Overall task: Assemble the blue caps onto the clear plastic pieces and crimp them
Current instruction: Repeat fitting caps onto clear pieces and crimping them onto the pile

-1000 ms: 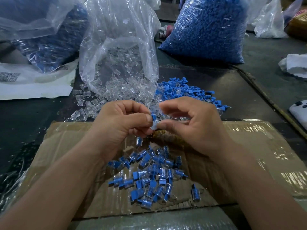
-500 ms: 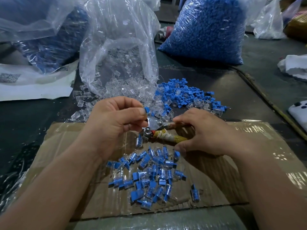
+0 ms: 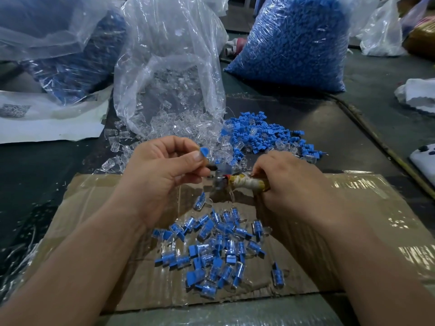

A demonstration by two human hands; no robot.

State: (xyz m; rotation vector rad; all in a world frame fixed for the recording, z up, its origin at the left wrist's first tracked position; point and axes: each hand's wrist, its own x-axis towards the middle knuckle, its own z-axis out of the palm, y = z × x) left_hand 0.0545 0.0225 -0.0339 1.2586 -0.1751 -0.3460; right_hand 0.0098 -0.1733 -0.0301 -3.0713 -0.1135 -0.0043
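My left hand (image 3: 162, 170) pinches a capped piece (image 3: 203, 152) between thumb and forefinger; only its blue cap shows. My right hand (image 3: 289, 182) grips the tape-wrapped handle of a crimping tool (image 3: 244, 183), whose metal jaws sit just below the left fingertips. The tool's head is blurred. A pile of assembled blue-and-clear pieces (image 3: 216, 248) lies on the cardboard sheet (image 3: 353, 231) under my hands. Loose blue caps (image 3: 263, 135) and clear plastic pieces (image 3: 164, 128) lie heaped just beyond.
An open clear bag (image 3: 169, 67) spills clear pieces onto the dark table. A full bag of blue caps (image 3: 294, 43) stands at the back right, another bag (image 3: 70, 62) at the back left. White paper (image 3: 51, 121) lies left; a white object (image 3: 423, 158) sits at the right edge.
My right hand let go of the piece, dropped to the cardboard and took hold of the crimping tool. My left hand kept the capped piece and lifted it slightly.
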